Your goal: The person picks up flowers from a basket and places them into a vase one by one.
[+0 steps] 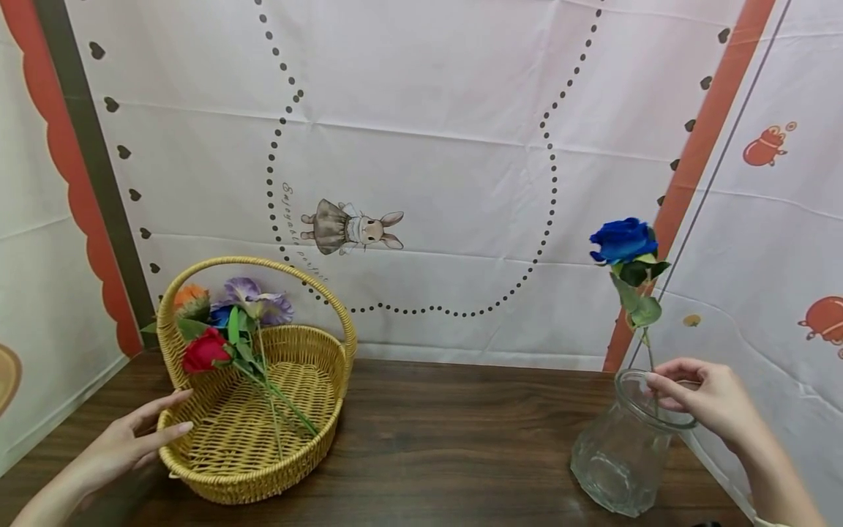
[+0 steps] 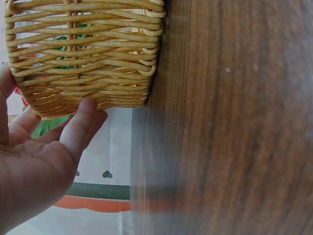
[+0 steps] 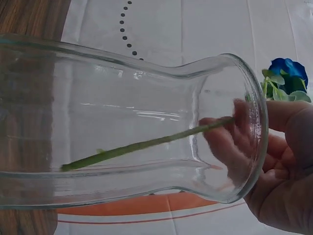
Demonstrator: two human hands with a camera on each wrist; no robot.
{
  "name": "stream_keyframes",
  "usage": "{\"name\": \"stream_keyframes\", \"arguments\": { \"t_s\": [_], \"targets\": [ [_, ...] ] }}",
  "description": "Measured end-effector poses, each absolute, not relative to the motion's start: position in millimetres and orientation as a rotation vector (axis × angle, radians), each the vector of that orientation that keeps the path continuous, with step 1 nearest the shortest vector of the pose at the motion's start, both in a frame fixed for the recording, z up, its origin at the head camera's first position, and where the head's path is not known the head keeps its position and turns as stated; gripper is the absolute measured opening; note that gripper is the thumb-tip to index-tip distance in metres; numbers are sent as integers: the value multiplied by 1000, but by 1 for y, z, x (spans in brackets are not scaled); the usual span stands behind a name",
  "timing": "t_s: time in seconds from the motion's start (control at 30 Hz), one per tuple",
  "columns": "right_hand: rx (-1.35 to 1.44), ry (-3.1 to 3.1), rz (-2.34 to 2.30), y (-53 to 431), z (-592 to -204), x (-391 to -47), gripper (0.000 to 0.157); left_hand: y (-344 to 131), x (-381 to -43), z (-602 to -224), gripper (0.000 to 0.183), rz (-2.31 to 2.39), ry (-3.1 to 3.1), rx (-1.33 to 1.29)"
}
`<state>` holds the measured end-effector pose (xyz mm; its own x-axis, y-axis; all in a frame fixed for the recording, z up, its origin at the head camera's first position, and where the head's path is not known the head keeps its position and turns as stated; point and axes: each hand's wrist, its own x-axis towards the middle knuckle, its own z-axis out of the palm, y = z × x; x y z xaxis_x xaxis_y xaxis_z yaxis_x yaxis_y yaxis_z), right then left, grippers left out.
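Rose (image 1: 624, 241) rises above the vase (image 1: 615, 465), its stem (image 3: 137, 146) inside, pinched by my right hand (image 1: 711, 399); I should lower it gently, guiding it upright, while my left hand (image 1: 128, 439) rests, fingers extended, against the basket (image 1: 253, 484).

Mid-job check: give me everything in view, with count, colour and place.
Table: 1, dark brown, across the lower view
Basket: 1, yellow wicker, table's left
Red rose: 1, red, in basket
Orange flower: 1, orange, basket's far left
Purple flower: at least 1, purple, basket's back
Partly hidden flower: 1, blue, among those
Glass vase: 1, clear, table's right
Blue rose: 1, blue, stem inside vase
Printed cloth: count unclear, mostly white, behind table
Cut-off object: 1, black, bottom right edge
Left hand: 1, at basket's left rim
Right hand: 1, pinching blue rose's stem
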<state>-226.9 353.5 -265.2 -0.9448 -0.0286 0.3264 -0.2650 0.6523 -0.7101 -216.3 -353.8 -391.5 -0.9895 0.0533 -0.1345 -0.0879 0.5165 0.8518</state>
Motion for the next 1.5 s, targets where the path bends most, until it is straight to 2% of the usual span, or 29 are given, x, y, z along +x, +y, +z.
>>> {"name": "stream_keyframes", "arguments": {
  "t_s": [0.1, 0.5, 0.8, 1.07, 1.3, 1.5],
  "targets": [
    [238, -2649, 1097, 350, -265, -226, 24, -353, -217, -392, 45, 1491, 2606, -38],
    [238, -2822, 750, 341, -264, -229, 16, -354, -217, -394, 43, 1467, 2622, -19],
    [259, -2807, 714, 342, -262, -225, 21, -353, -217, -395, 62, 1472, 2634, -31],
    [243, -2712, 825, 335, -253, -211, 27, -352, -216, -393, 50, 1477, 2640, -1],
    [286, -2610, 974, 312, -245, -205, 28, -353, -217, -394, 61, 1498, 2616, -14],
    [364, -2487, 1169, 285, -241, -206, 26, -353, -215, -393, 61, 1489, 2624, -8]
  ]
}}
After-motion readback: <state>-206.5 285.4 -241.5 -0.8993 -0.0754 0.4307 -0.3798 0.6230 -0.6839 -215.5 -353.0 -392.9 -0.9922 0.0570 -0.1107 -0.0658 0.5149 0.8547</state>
